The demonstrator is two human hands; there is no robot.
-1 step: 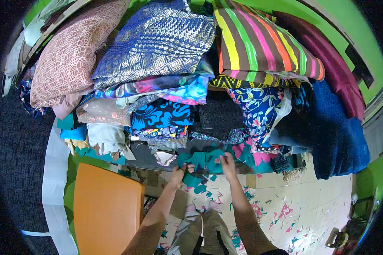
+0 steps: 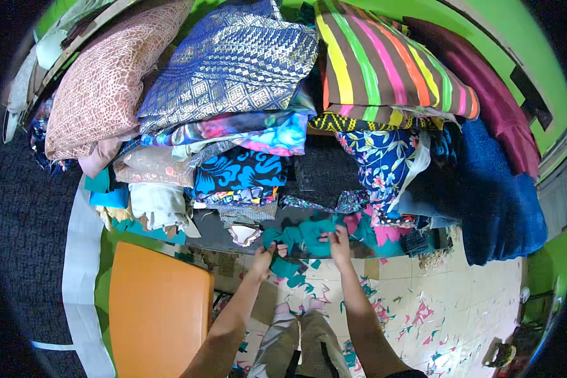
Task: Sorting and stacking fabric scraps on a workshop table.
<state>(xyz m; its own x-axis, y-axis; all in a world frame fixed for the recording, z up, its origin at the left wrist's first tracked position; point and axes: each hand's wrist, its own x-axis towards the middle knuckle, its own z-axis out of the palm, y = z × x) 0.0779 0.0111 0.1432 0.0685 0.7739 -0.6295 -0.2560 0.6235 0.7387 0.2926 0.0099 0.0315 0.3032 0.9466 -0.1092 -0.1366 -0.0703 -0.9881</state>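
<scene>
A crumpled teal cloth lies along the near edge of the dark table, between my two hands. My left hand is closed on the cloth's left end, its thumb and fingers pinched together over the edge. At the other end, my right hand has curled fingers gripping the cloth; its fingertips are partly lost in the folds. A loose teal piece hangs below the table edge beside my left hand. Pink cloth scraps lie to the right of my right hand.
Behind the cloth rise piles of folded fabric, with a striped cushion, a blue patterned cloth and a pink cushion on top. An orange board-like surface stands at left. Teal and pink scraps litter the tiled floor.
The middle of the teal cloth has shifted and spread slightly near my right hand, whose fingers have moved a little. My left hand stays in nearly the same place.
</scene>
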